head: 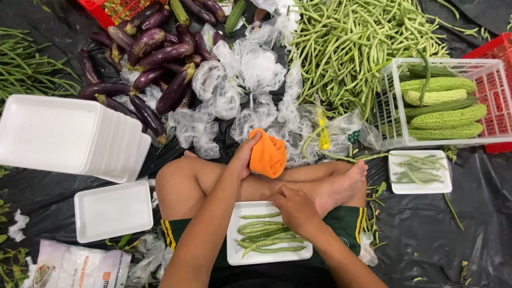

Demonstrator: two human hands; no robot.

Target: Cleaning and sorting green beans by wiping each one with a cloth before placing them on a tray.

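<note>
Left hand [244,157]: closed on a bright orange cloth [268,154], lifted above the crossed legs. Right hand [295,207]: fingers curled, pressing slim green beans [266,237] on a white foam tray [234,250] in the lap, probably to keep them bunched.

Produce packing spot, floor level, market or farm type. Evidence: black plastic ground sheet [469,202] as work surface; loose heap of long green beans [352,48]; pile of glossy purple aubergines [149,58]; white slatted plastic crate [392,101] of ridged green bitter gourds [448,114]; stack of white foam trays [69,136]; crumpled clear plastic bags [245,85].
</note>
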